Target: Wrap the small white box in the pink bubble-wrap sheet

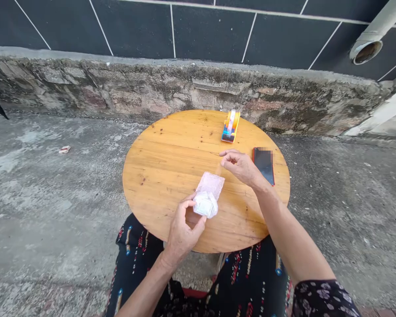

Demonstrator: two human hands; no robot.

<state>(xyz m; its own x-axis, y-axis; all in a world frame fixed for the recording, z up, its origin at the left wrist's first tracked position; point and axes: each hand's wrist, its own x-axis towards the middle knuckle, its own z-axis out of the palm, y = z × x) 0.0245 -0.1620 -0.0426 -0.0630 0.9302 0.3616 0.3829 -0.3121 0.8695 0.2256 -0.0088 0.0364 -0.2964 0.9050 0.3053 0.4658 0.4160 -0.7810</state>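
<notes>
Near the middle of the round table, a small bundle [206,205] in whitish bubble wrap lies with a flat pinkish flap of the wrap [210,184] stretching away from me. My left hand [185,226] grips the bundle's near end between thumb and fingers. What is inside the wrap is hidden. Above and right of the flap, my right hand [239,167] is closed in a pinch. From its fingertips hangs a faint, see-through strip of clear tape [218,169], close to the flap's far end.
A yellow and blue tape dispenser [230,127] stands at the far side of the wooden table [158,176]. A phone in a red case [263,165] lies at the right, beside my right wrist. Behind the table runs a low stone ledge [135,92] under a dark tiled wall.
</notes>
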